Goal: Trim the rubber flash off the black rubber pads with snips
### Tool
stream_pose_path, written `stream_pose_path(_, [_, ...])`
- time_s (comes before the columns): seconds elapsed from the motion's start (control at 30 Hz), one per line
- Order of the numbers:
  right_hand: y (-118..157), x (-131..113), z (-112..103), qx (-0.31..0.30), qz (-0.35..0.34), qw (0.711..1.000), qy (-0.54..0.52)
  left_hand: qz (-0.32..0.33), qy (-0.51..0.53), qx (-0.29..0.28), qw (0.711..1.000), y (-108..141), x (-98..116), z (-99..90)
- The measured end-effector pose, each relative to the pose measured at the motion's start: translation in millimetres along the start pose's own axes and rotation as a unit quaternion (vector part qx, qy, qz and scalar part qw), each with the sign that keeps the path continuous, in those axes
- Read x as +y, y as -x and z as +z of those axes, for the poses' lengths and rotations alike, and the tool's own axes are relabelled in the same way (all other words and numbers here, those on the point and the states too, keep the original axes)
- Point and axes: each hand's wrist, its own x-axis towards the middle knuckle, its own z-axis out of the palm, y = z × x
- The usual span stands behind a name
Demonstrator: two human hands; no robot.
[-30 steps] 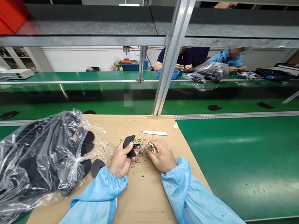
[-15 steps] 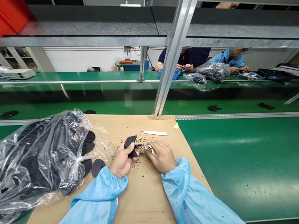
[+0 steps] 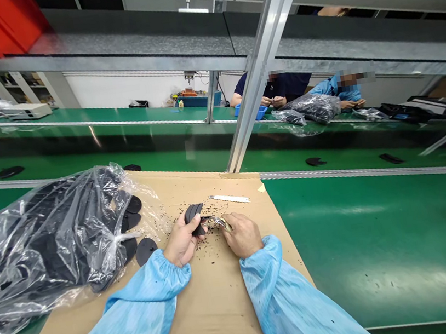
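My left hand (image 3: 182, 240) is closed round a small stack of curved black pieces (image 3: 193, 213), rubber or plastic by their look. The thumb presses on their near side. In my right hand (image 3: 242, 233) is a pair of nippers (image 3: 221, 222) with bright metal jaws and a yellowish handle, pointing left. Their jaws are at a thin dark strip sticking out from the black pieces; whether they bite on it is too small to tell. Tiny black scraps lie scattered on the cardboard sheet (image 3: 210, 312) under both hands. Behind them lies a white flat blade-like strip (image 3: 229, 198).
A big clear plastic bag (image 3: 51, 241) of black pieces covers the left side, with loose black discs (image 3: 146, 250) beside it. A slanting metal post (image 3: 260, 79) rises behind the cardboard. Green bench top (image 3: 382, 233) extends right. Two people work across the bench.
The nippers' jaws have come a little closer to the black pieces and more of the metal shows. My left hand keeps its hold, almost still. The view has shifted slightly.
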Motion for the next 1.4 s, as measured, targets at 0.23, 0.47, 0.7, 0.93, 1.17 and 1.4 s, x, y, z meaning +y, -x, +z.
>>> stream_pose_path(0.23, [-0.1, 0.7, 3.5, -0.004, 0.019, 0.996, -0.086, 0.011, -0.003, 0.001, 1.0, 1.0, 1.0, 2.6])
stream_pose_path(0.47, [-3.7, 4.8, 3.7, 0.019, 0.032, 0.983, -0.179, 0.025, -0.011, 0.004, 1.0, 0.5, 2.7, 3.6])
stream_pose_path(0.7, [-3.1, 5.9, 6.8, 0.023, 0.024, 0.985, -0.171, 0.058, -0.025, 0.013, 0.998, -0.1, 3.5, 4.3])
stream_pose_path(0.93, [-2.9, 3.3, 4.6, 0.022, 0.013, 0.984, -0.176, 0.04, 0.029, 0.011, 0.999, -5.8, 4.0, -2.7])
stream_pose_path(1.17, [-2.7, 0.1, 2.0, 0.022, -0.001, 0.982, -0.187, 0.03, 0.063, -0.011, 0.998, -2.9, 7.1, 0.9])
stream_pose_path(1.4, [0.5, -7.6, 3.7, 0.009, -0.04, 0.985, -0.168, -0.034, 0.091, 0.002, 0.995, -7.7, 6.6, -4.5])
